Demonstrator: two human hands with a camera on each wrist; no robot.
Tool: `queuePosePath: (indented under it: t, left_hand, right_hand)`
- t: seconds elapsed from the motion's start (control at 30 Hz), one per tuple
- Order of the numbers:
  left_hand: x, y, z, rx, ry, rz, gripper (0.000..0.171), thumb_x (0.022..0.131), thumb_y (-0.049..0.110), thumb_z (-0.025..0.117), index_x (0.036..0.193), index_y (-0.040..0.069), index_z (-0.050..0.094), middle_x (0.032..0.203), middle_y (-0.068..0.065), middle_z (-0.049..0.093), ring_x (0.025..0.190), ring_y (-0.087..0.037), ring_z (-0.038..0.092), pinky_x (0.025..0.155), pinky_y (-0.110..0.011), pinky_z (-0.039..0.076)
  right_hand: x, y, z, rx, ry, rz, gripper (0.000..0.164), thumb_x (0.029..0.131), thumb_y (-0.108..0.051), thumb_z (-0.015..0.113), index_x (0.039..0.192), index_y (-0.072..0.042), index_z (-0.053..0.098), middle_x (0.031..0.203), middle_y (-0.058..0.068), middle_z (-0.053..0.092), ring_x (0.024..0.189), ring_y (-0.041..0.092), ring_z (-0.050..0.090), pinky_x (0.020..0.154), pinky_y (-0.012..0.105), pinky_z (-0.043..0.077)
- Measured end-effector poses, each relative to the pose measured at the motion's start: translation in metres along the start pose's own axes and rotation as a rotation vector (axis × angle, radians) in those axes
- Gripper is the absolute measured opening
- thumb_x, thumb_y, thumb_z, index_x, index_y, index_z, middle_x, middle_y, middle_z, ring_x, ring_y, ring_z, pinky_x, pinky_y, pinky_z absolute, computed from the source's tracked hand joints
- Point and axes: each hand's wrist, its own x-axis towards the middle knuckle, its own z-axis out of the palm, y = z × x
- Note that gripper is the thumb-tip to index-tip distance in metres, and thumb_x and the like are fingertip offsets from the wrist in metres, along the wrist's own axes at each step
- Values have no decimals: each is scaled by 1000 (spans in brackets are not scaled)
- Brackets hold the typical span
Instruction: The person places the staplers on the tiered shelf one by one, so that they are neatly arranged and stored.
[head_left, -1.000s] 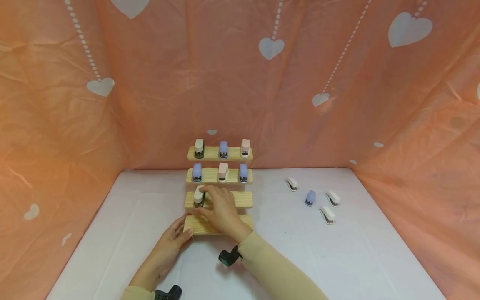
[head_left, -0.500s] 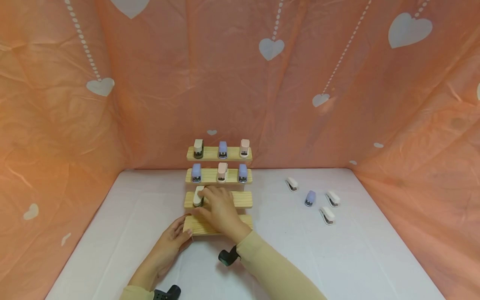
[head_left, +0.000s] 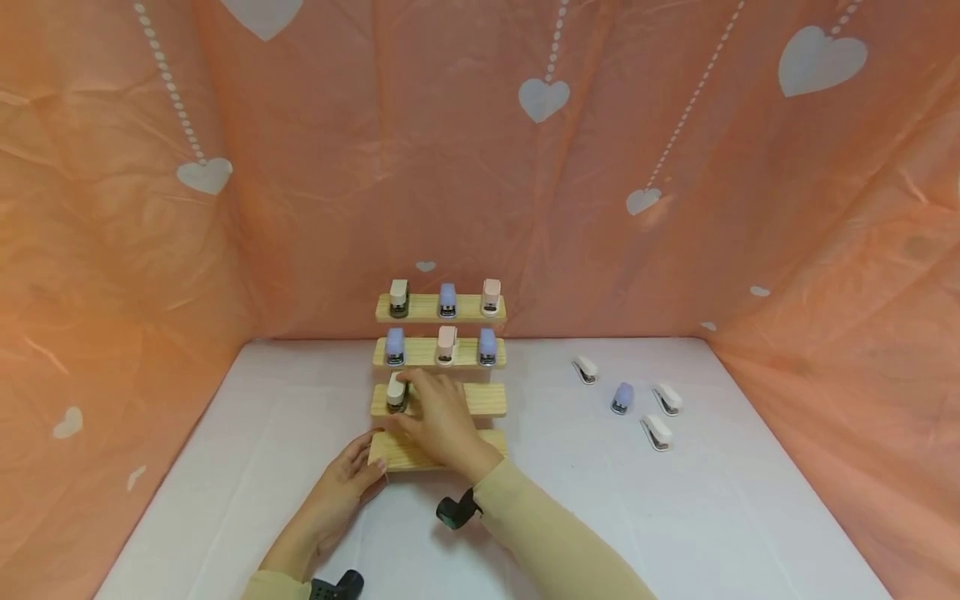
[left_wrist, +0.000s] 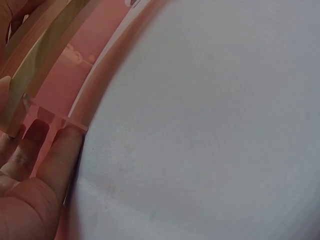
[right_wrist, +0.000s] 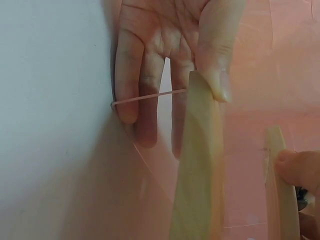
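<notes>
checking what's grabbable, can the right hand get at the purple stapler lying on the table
Probably yes, once the right hand leaves the cream-topped stapler: only bare tabletop shows between the shelves and the purple stapler on that side.

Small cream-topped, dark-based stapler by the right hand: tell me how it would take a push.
The small cream-topped, dark-based stapler would probably slide rather than roll, given its blocky body. Its casing looks rigid, so it should keep its shape. The pale wooden shelf under it is narrow, so a hard push might send it over the edge.
</notes>
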Motion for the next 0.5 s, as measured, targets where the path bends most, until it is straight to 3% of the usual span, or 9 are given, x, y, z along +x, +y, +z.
queuePosePath:
  t: [0.33,0.5]
  left_hand:
    - [1,1,-1,-8,-14,7,61,100,4,50,152,5,20,154,-23,24,139,-35,28,108,-44,37]
    - [3,0,-3,0,-14,4,61,99,6,52,152,6,21,154,-22,24,140,-35,27,107,-41,38]
  right_hand:
    - [-7,5,-7,68,-53,-25,61,85,-30,76,137,-22,45,132,-3,57,119,18,51,101,38,40]
    - [-23,17,-24,199,-85,-50,60,87,-28,74,139,-16,47,135,0,54,121,14,53,103,30,44]
